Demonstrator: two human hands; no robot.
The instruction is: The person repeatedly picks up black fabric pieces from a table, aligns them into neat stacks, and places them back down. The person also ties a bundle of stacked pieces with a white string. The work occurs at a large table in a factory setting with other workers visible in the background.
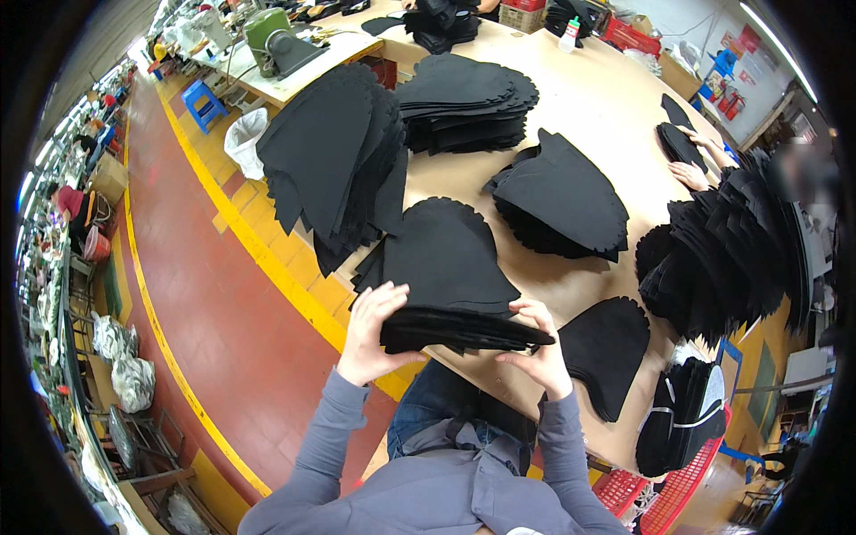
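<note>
Between both hands I hold a stack of black fabric pieces [459,330] edge-on at the table's near edge. My left hand [374,330] is closed round its left end, thumb below and fingers on top. At the right end my right hand [539,343] grips it the same way. Just beyond lies a flat black cut piece [439,250] with a notched, rounded edge, on other pieces. Right of my right hand, another black curved piece [611,348] rests flat on the table.
Tall piles of black pieces stand at left [330,152], back [468,102], centre [563,198] and right [722,245]. Another person's hands [691,169] touch pieces at far right. A tied bundle [682,415] sits over a red basket [682,486]. A green machine [278,43] stands far left.
</note>
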